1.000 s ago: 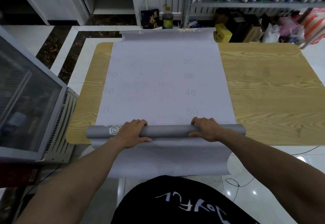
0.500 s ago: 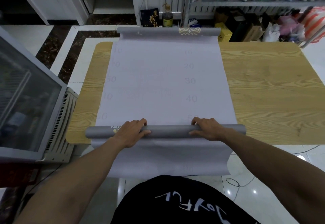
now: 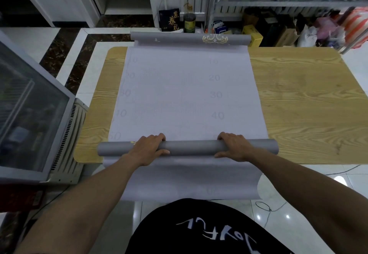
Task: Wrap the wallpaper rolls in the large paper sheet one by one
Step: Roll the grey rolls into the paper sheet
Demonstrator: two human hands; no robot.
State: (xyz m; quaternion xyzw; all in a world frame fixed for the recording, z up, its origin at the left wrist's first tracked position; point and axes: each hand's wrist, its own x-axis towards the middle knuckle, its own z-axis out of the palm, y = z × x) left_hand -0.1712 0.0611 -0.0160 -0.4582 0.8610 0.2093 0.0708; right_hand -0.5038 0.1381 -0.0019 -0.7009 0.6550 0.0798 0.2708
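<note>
While left hand (image 3: pixel 148 146), right hand (image 3: pixel 234 146) grip roll (image 3: pixel 192 147) (grey), sheet (image 3: pixel 179 94) beneath

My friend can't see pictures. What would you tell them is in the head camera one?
The left hand and right hand grip a grey wallpaper roll lying across a large paper sheet at the near edge of a wooden table. A second roll with a gold pattern lies at the sheet's far end.

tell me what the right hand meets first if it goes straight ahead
Likely the far roll, though depth is unclear. Until then the right hand has only the flat paper sheet ahead.
</note>
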